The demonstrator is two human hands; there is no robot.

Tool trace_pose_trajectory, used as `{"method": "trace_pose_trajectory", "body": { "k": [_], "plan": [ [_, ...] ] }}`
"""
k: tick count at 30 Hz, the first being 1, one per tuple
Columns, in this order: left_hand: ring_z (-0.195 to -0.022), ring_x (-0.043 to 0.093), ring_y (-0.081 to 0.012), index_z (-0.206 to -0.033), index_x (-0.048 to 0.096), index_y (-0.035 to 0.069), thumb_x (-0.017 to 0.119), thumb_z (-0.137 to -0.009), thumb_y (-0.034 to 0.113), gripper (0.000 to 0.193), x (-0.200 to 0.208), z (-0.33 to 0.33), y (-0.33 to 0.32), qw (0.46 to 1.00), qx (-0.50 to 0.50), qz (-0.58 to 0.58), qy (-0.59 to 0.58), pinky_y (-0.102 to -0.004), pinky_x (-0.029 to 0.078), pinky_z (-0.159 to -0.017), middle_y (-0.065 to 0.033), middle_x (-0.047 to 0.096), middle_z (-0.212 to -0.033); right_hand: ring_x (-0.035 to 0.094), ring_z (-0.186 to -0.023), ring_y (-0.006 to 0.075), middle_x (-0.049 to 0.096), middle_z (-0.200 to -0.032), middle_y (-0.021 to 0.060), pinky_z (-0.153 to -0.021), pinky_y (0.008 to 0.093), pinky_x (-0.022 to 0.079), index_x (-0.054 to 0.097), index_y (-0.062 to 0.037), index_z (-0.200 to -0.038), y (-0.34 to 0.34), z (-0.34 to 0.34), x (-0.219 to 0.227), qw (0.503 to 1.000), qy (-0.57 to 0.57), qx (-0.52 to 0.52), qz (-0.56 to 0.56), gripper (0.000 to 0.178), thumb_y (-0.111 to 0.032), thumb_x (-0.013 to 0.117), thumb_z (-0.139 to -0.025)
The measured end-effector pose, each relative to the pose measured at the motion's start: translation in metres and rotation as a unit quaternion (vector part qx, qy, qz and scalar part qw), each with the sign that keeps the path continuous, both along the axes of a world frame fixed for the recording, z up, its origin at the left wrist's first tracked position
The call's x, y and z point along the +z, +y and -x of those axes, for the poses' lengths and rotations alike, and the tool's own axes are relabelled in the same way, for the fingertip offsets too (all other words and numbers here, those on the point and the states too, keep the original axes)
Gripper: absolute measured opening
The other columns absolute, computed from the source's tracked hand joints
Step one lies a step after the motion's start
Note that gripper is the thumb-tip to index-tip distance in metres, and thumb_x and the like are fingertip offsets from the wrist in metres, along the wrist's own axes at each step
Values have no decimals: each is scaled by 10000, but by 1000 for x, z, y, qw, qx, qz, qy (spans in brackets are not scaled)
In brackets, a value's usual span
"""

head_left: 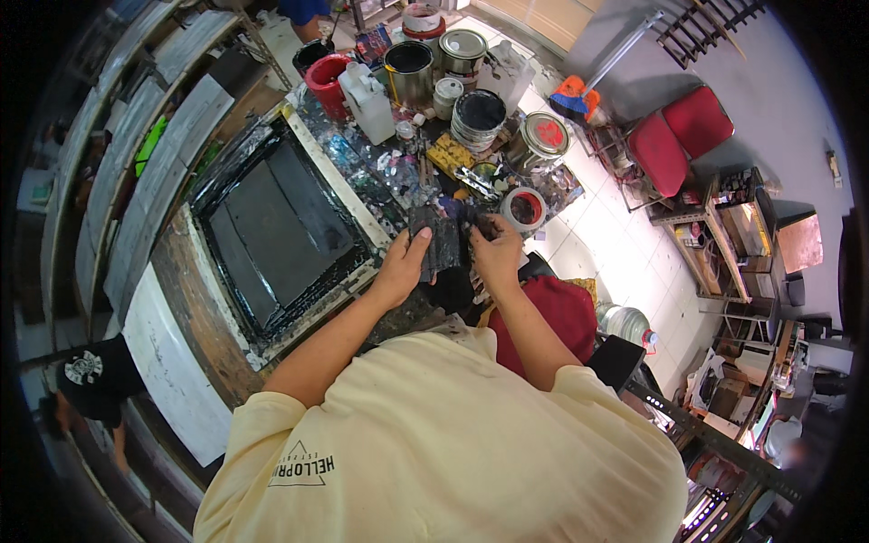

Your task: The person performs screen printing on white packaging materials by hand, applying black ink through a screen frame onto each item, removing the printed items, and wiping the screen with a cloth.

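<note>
My left hand point(403, 264) grips a dark, ink-stained flat piece point(440, 242) by its left edge, thumb on top. Whether it is a squeegee or a scraper, I cannot tell. At its right side my right hand point(496, 249) is closed, fingers pinched around something small and dark that blends into the black behind it. A roll of tape point(523, 209) lies just beyond the right hand. Left of my hands rests a screen printing frame point(339, 195), its mesh dark grey and its inner border smeared with black ink.
Paint cans point(408, 72), a red bucket point(327, 83), a white jug point(366, 107) and a yellow sponge point(449, 156) crowd the stained table's far side. A red chair point(656, 154) and a broom point(576, 98) stand right. Curved racks point(163, 154) and another person point(100, 380) are left.
</note>
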State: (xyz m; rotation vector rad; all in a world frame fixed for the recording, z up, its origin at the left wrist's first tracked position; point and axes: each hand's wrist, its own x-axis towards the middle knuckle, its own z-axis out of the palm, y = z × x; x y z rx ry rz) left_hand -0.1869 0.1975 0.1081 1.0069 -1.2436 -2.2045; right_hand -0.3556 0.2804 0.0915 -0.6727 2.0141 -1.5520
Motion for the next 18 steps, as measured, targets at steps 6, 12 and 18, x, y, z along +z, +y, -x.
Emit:
{"method": "trace_pose_trajectory", "body": {
  "k": [6,12,18],
  "plan": [
    [-696,647,-175,-1129,586,26,584,-1062,375,355,14,-5,3,991,-72,77,-79,-341,544,-571,-66,651,-888,696,-795,168,761,-898,111,-751,314,529,731,22,-1031,-12,26,-4,999,4,-28,15,230,-112,777,-849],
    [-1002,630,-340,-1109,628,70,709,-906,230,271,36,-15,-10,755,-169,606,-183,-478,531,-934,-106,639,-1098,626,-833,84,720,-955,50,-730,240,489,702,45,-1095,30,40,36,996,-90,5,-21,171,19,705,-925],
    [-1085,605,-285,-1031,642,122,677,-810,111,225,32,-18,-29,521,-130,843,-32,-488,500,-1025,-61,624,-1143,659,-849,108,746,-982,71,-751,268,521,709,44,-1105,62,36,28,984,-162,63,-23,196,29,708,-910]
  ]
}}
